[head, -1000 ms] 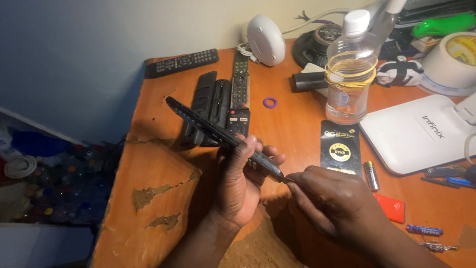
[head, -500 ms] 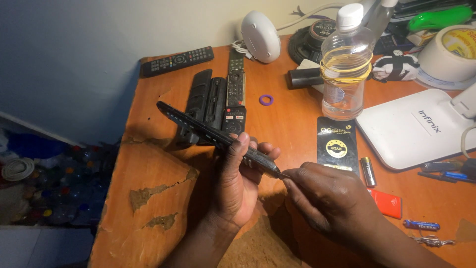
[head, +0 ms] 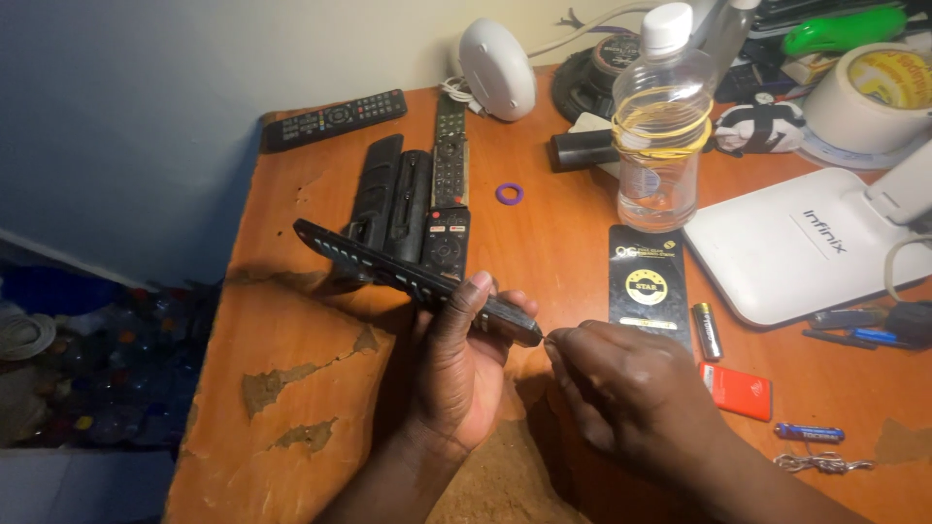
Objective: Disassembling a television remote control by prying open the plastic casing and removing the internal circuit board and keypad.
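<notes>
Your left hand (head: 461,374) grips a long, slim black plastic remote control (head: 413,279), thumb over its top edge and fingers curled beneath its near end, holding it tilted on edge above the worn orange wooden table (head: 291,388). Judging by its build, it is light and stiff, and its smooth casing could slip, so a hold close to the worked end looks steadiest. Your right hand (head: 631,393) is closed, fingertips pinched at the remote's right tip on something small; I cannot tell what. Behind lie several more black remotes (head: 408,194), and further right a clear plastic bottle (head: 663,136) stands.
</notes>
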